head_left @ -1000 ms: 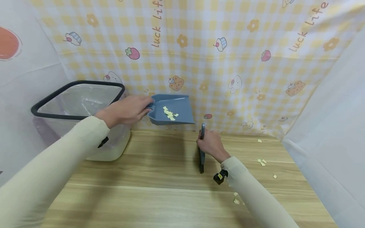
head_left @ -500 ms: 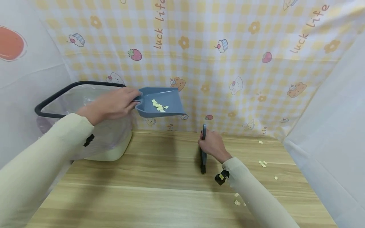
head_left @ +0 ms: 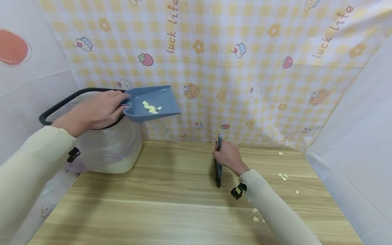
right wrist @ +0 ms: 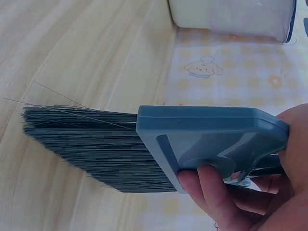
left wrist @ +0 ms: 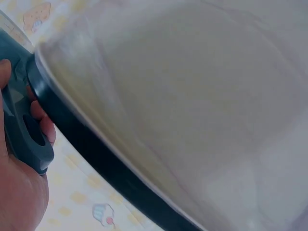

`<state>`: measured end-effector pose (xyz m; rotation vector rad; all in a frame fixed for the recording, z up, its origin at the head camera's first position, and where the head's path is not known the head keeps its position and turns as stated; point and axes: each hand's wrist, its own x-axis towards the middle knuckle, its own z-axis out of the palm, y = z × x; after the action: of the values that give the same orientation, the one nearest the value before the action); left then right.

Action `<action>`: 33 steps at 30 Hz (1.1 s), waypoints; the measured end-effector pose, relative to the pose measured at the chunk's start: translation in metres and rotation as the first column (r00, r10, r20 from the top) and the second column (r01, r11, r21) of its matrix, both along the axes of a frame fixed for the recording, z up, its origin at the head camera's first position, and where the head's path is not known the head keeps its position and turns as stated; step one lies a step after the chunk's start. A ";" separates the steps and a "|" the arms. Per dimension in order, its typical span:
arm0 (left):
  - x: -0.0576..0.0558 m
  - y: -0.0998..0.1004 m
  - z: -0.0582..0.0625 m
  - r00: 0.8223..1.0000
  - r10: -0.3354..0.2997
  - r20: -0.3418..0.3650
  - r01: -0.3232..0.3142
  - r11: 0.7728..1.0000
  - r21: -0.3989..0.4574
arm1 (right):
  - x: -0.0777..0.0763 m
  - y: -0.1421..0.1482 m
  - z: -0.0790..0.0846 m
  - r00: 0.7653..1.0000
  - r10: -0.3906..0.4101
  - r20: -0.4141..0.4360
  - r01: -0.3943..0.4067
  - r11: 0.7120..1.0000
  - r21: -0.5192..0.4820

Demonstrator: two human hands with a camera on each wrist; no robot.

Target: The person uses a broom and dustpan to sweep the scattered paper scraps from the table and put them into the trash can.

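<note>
My left hand grips the handle of a blue-grey dustpan, held in the air beside and above the rim of the trash bin. Several pale yellow paper scraps lie on the pan. In the left wrist view the dustpan handle is in my fingers, by the bin's dark rim. My right hand holds a small hand brush upright over the wooden table. The right wrist view shows my fingers around its blue-grey body, dark bristles pointing to the tabletop.
More paper scraps are scattered on the right of the wooden table, some close to my right forearm. A clear plastic liner hangs over the bin's side. A yellow checked curtain stands behind the table, with white cloth on the right.
My left hand has carried the dustpan with its scraps left and slightly up, to the bin. My right hand and the brush have stayed nearly in place.
</note>
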<state>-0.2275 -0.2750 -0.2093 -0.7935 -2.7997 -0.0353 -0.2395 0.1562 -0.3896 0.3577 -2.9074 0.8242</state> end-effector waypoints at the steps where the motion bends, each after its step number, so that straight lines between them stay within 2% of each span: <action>1: 0.001 -0.003 0.001 1.000 0.006 -0.008 -0.006 1.000 -0.002 | 0.000 0.000 0.000 1.000 0.003 -0.002 -0.003 1.000 0.002; 7: 0.007 -0.027 0.001 0.998 0.021 -0.065 -0.020 1.000 0.005 | 0.001 -0.001 0.000 1.000 0.008 -0.003 -0.008 1.000 0.005; 14: 0.012 -0.058 -0.002 0.994 0.047 -0.098 -0.040 0.997 0.073 | 0.001 -0.001 0.001 1.000 0.005 0.002 -0.005 1.000 -0.009; 19: 0.016 -0.079 -0.004 0.989 0.107 -0.101 -0.099 0.991 0.089 | 0.001 -0.001 0.001 1.000 0.008 -0.002 -0.008 1.000 0.000; 28: 0.020 -0.115 -0.010 0.967 0.200 -0.157 -0.193 0.980 0.057 | 0.000 0.000 0.001 1.000 0.001 -0.014 -0.001 1.000 0.007; 33: 0.023 -0.130 -0.013 0.957 0.245 -0.157 -0.243 0.969 0.032 | -0.001 0.000 0.001 1.000 0.005 -0.008 -0.005 1.000 0.009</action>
<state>-0.2041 -0.4050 -0.2221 -0.4212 -2.7185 0.0505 -0.2402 0.1561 -0.3883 0.3684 -2.9047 0.8083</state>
